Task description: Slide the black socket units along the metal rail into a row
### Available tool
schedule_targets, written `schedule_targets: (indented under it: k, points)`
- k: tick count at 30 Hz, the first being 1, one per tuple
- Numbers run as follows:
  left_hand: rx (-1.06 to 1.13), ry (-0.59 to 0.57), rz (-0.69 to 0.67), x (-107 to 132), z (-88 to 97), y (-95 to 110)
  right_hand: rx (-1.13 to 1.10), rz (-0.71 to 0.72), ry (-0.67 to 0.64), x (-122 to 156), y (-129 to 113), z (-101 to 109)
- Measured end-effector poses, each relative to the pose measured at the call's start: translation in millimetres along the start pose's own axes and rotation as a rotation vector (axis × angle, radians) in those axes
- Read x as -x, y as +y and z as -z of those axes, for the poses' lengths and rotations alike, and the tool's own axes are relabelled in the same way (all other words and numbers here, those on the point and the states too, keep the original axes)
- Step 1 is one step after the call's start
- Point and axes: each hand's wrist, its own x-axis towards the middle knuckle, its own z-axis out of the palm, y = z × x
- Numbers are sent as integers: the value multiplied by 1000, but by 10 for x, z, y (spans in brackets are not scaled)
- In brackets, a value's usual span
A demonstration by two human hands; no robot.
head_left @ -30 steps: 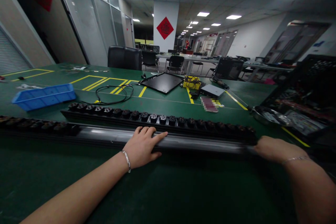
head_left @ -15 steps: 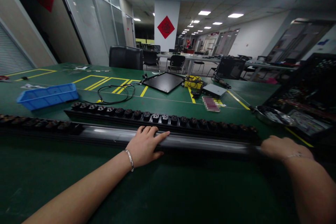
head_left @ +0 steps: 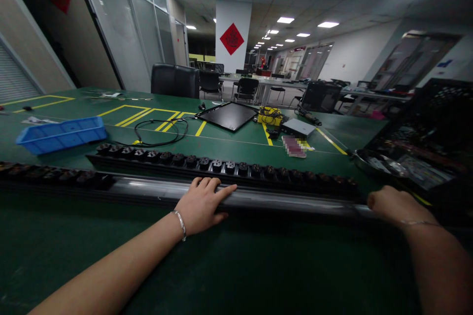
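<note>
A long black power strip (head_left: 148,189) lies across the table in front of me; sockets show along its left part, and a smooth, shiny dark surface covers the rest. My left hand (head_left: 202,203) rests on this shiny part, fingers spread, the thumb at the near edge. At the strip's right end is my right hand (head_left: 393,204), its fingers curled closed. What those fingers hold, if anything, is hidden. Just behind lies a second black power strip (head_left: 217,166) with a row of round sockets facing up.
A blue bin (head_left: 62,135) stands at the left, with a looped black cable (head_left: 162,133) beside it. Farther back are a flat black panel (head_left: 229,115), a yellow box with cables (head_left: 270,115) and a grey box (head_left: 298,128). A metal bowl (head_left: 380,163) sits at the right.
My right hand has shifted slightly against the strip's right end, with a little more of the strip showing beside it. My left hand stays in place; the view has moved slightly.
</note>
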Motion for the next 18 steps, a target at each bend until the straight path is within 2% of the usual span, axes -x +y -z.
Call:
schedule_targets:
  k: [2, 7, 12, 15, 18]
  points:
    - [-1, 0, 1, -2, 4, 0, 10, -24, -15, -16, 51, -3]
    - [-2, -9, 5, -2, 7, 1, 8, -188, 0, -35, 111, 11]
    - [1, -8, 6, 1, 6, 1, -19, -264, 59, 3, 168, 0]
    - [4, -10, 4, 1, 12, 1, -52, -339, 135, -11, 292, -112]
    - [4, -12, 4, 0, 16, 2, -46, -430, 286, -115, 509, -324]
